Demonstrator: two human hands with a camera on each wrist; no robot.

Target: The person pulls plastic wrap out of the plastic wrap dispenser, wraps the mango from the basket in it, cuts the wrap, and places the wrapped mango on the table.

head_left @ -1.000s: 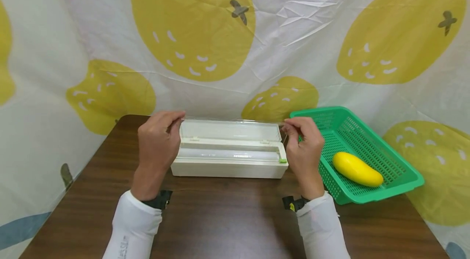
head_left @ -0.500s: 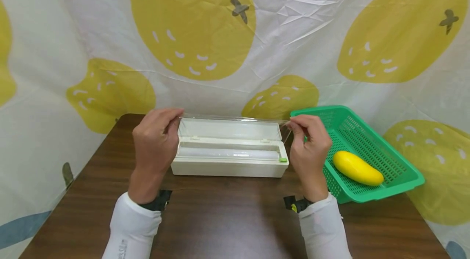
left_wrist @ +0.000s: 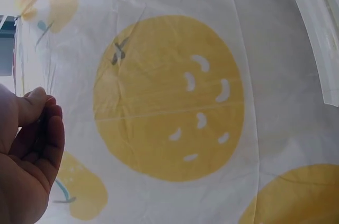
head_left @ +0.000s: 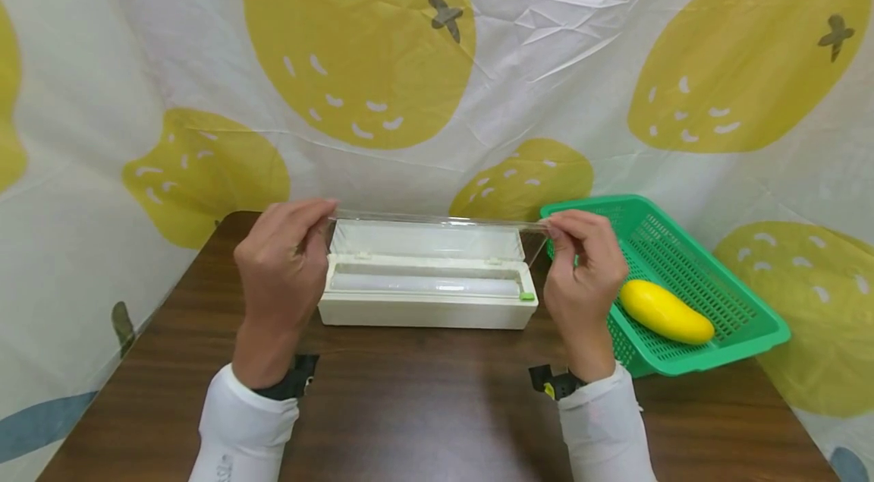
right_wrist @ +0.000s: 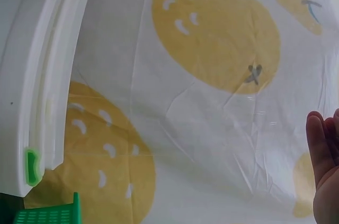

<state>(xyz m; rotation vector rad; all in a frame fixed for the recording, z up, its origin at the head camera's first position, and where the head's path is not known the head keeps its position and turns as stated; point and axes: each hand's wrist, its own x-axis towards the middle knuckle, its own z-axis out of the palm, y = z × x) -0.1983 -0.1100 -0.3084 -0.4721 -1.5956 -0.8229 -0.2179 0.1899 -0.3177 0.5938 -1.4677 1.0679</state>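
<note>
Left grip (head_left: 281, 269) pinches one end of the clear cling film (head_left: 444, 221) — right grip (head_left: 584, 269) pinches the other. Film stretches between them above the white wrap dispenser (head_left: 426, 313), lid (head_left: 426, 241) up, on the tabletop (head_left: 423, 406). Green basket (head_left: 683, 258) sits right — yellow mango-shaped fruit (head_left: 665, 312) inside.

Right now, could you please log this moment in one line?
left grip: pinches clear film | right grip: pinches same film | white film dispenser: open, on wooden table | yellow fruit: in green basket
</note>
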